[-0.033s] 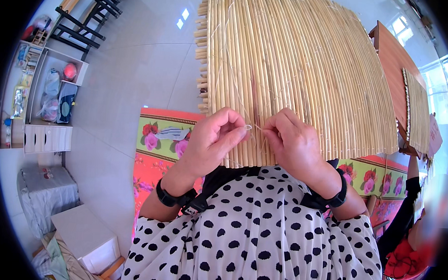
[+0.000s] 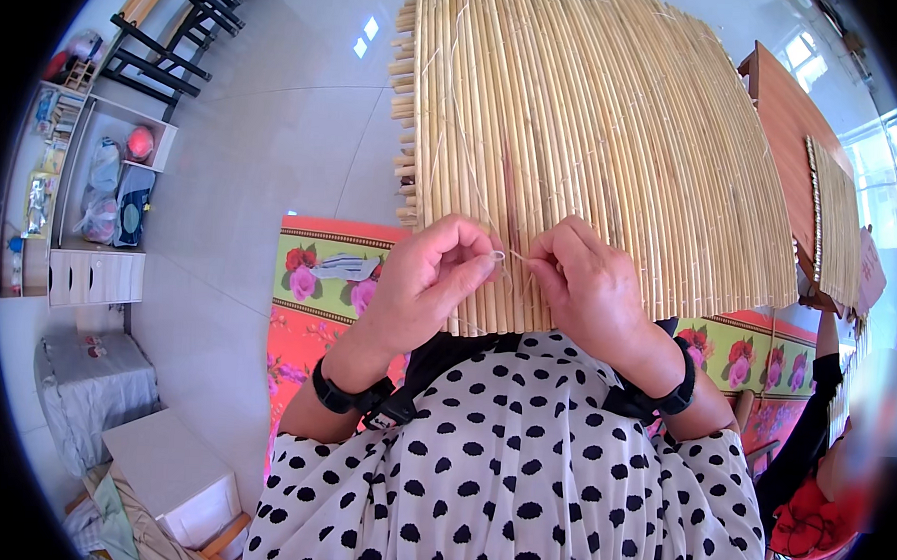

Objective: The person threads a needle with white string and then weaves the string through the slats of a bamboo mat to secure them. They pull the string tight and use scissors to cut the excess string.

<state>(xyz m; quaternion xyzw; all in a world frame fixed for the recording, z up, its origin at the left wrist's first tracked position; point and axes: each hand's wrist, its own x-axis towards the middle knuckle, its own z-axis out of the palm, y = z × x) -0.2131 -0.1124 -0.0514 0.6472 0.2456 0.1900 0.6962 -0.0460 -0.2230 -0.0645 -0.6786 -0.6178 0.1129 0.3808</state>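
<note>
Dark marks are borne by a pink paper sheet [image 2: 872, 269] at right. Above the near edge of a straw-coloured mat of round sticks [image 2: 614, 147], a thin pale thread [image 2: 513, 252] is pinched between thumb and fingers of the curled left hand [image 2: 423, 284] and right hand [image 2: 593, 291]. Glossy pale floor tiles [image 2: 264, 152] are seen at left; the thread's ends cannot be made out.
</note>
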